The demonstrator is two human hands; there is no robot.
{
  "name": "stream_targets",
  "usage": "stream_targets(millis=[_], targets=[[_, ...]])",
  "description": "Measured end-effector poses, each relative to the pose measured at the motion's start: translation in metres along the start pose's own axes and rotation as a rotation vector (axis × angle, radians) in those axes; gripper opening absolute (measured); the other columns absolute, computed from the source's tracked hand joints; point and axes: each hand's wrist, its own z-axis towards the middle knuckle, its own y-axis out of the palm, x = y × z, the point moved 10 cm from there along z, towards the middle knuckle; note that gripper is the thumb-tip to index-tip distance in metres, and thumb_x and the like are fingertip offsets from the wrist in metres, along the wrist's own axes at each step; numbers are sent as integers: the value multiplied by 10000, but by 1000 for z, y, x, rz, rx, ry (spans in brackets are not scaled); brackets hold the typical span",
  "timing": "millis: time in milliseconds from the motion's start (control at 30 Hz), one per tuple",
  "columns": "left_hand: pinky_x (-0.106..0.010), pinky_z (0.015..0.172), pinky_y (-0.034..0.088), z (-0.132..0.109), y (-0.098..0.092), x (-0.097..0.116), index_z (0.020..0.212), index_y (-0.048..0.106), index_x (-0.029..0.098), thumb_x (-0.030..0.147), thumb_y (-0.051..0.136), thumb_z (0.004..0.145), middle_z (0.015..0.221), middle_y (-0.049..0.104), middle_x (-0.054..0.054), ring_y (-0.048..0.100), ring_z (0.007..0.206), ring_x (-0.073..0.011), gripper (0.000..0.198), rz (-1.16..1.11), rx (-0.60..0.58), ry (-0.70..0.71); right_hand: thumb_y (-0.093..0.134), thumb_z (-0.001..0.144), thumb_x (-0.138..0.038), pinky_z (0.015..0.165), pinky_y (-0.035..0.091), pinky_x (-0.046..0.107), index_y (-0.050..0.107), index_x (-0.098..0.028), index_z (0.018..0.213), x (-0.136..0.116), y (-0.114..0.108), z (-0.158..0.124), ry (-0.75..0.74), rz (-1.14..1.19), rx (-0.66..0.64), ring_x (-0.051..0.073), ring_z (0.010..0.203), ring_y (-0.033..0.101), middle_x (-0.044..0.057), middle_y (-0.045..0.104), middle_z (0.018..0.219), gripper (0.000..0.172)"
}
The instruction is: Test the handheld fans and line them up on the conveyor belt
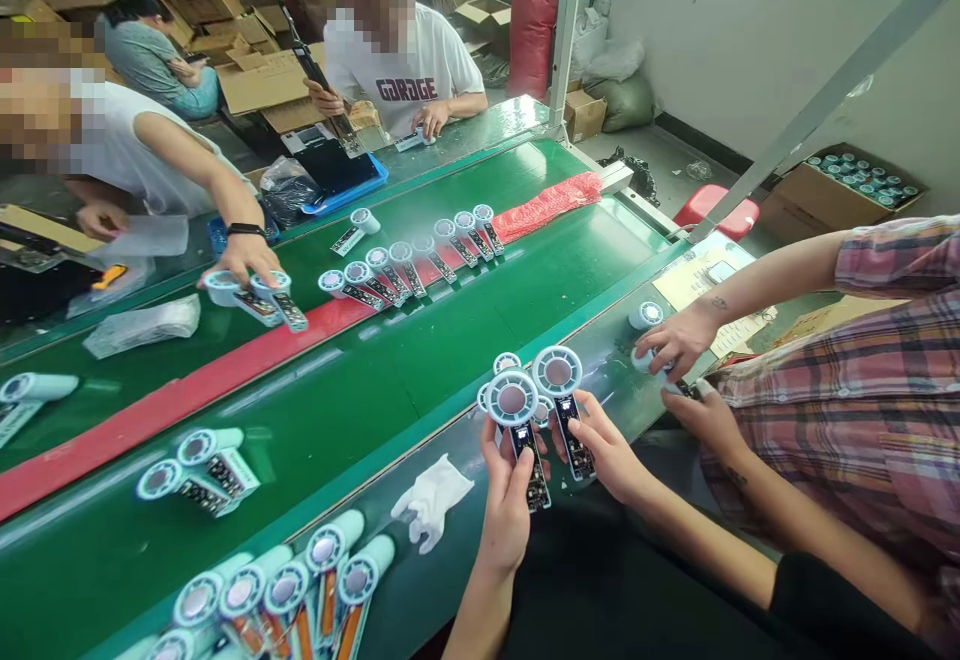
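My left hand (504, 512) is closed around a pale-blue hair-dryer-shaped unit (512, 399), its round slotted head up and its dark circuit board showing under my thumb. A similar unit (558, 372) is gripped in my right hand (609, 455), thumb and fingers on the board's edges. The two units are held side by side, upright, over the near edge of the bench. Behind them more round pale-blue heads (506, 363) show, partly hidden. Left of my hands lies a crumpled white glove (433, 502).
A green conveyor belt (450, 370) with a red center strip (202, 390) carries several similar units. More units (285, 588) with orange strips lie at the near left. A co-worker in plaid (885, 420) handles units at my right. Two people work across the belt; another sits behind.
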Motion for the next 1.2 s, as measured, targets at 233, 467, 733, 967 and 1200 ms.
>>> stream_targets(millis=[233,467,733,967,1200], targets=[[-355,1200,242,-2,6,5,1530,6,369,390,535,943,1602,246,-44,276,1455,-202,790,31,-74,73,650,876,-402,625,440,277,425,-250,1265,-3,8,-1,-55,-2,-65,127,683,527,20,574,951,475],[-338,1177,284,-3,6,7,1529,-32,371,407,522,945,1616,194,-37,265,1457,-198,806,34,-77,58,671,856,-383,637,439,257,437,-248,1260,2,2,-2,-29,59,-30,115,690,509,-3,565,904,486],[-354,1194,245,-6,9,6,1528,-53,379,393,522,946,1618,184,-34,243,1464,-199,817,34,-132,65,669,843,-370,621,431,256,437,-251,1236,6,-2,-3,-17,84,-20,115,674,525,-14,571,885,472],[-350,1178,280,-5,10,7,1527,-34,390,377,519,947,1606,226,-26,294,1443,-201,801,32,-151,62,638,877,-359,610,423,254,430,-258,1240,4,-2,-2,-24,50,-30,111,650,515,-25,555,830,430],[-385,1184,279,-7,12,14,1535,-42,331,377,522,940,1580,275,-69,321,1426,-225,822,57,-105,68,627,894,-393,627,433,262,408,-259,1261,3,0,-3,-35,21,-33,112,667,521,-9,559,888,448]])
